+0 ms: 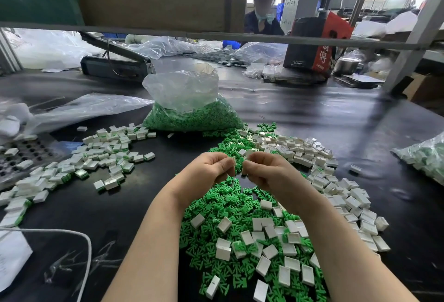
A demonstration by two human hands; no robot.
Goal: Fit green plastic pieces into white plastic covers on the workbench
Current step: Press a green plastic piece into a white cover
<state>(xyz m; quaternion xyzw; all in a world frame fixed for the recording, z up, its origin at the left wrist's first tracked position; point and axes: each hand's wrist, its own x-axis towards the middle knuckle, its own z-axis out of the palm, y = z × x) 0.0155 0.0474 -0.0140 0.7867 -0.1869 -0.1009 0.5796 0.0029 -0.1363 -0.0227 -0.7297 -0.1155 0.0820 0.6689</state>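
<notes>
Both my hands are raised together over a heap of loose green plastic pieces (223, 208) mixed with white plastic covers (270, 251). My left hand (211, 168) has its fingers curled and pinches a small piece at the fingertips. My right hand (264, 169) pinches another small piece right beside it. The two held pieces are mostly hidden by the fingers; a bit of green and white shows between them. More white covers (312, 155) lie to the right of the heap.
A pile of covers with green inside (108, 155) spreads to the left. A clear bag of green pieces (192, 114) stands behind the heap. A perforated tray (21, 155) sits far left, another bag (427, 157) far right. A person sits across the bench.
</notes>
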